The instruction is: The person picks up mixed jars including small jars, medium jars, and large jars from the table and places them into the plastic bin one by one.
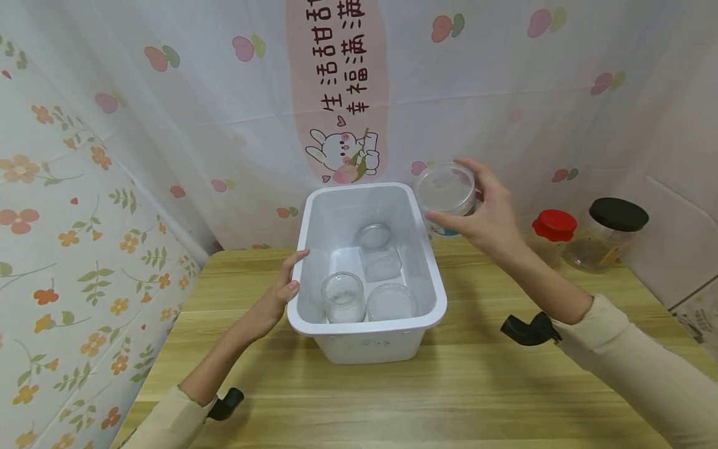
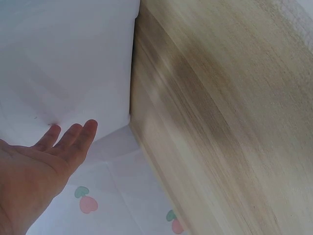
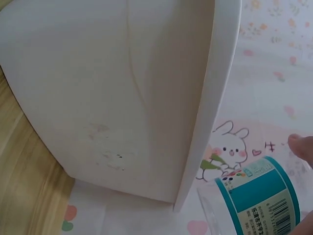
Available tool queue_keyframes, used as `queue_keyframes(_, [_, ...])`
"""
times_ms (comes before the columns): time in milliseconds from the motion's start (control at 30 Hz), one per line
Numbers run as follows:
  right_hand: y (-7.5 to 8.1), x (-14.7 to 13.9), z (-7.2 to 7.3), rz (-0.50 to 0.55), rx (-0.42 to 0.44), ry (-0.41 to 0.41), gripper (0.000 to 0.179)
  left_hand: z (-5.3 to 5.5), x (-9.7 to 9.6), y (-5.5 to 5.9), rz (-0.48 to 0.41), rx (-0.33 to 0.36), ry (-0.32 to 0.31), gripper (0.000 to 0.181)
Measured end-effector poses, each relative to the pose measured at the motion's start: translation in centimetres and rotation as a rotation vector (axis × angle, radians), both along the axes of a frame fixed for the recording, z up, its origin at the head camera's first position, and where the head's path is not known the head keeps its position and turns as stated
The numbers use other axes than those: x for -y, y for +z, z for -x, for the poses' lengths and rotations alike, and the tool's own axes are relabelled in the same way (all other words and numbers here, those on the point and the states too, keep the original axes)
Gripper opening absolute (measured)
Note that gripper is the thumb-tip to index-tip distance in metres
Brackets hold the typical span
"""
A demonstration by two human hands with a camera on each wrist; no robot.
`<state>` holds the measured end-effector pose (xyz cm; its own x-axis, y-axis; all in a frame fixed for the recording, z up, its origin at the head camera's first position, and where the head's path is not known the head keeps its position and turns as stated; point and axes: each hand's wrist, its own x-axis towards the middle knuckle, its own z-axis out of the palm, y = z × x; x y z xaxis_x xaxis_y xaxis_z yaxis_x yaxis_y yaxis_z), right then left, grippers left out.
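A white plastic tub (image 1: 367, 343) stands on the table with several clear jars inside, among them a glass-like jar (image 1: 343, 298) at its near left. My left hand (image 1: 277, 296) touches the tub's left rim; in the left wrist view the fingers (image 2: 80, 139) lie nearly straight along its outer wall. Beyond the tub's right rim, my right hand (image 1: 487, 209) grips a clear round plastic jar (image 1: 445, 189), thumb on one side and fingers on the other. The jar is tilted, and its teal label (image 3: 259, 196) with a barcode shows in the right wrist view.
On the right of the table stand a jar with a red lid (image 1: 554, 226) and a larger clear jar with a black lid (image 1: 619, 215). A printed curtain (image 1: 224, 125) hangs right behind the wooden table (image 1: 252, 386), and a flowered cloth (image 1: 84, 280) borders its left side.
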<state>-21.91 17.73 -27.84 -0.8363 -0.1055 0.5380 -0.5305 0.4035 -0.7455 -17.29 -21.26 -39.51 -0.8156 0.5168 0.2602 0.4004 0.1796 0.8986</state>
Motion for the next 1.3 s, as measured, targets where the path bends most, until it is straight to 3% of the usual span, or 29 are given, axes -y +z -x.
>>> queue_keyframes(300, [0.1, 1.3, 0.3, -0.024, -0.05, -0.007, 0.092, 0.0, 0.0, -0.1, 0.018, -0.004, 0.011, 0.059])
queue_keyframes(1300, [1.0, 5.8, 0.4, -0.122, -0.08, 0.11, 0.097, 0.1, 0.1, -0.3, 0.014, 0.001, 0.01, 0.058])
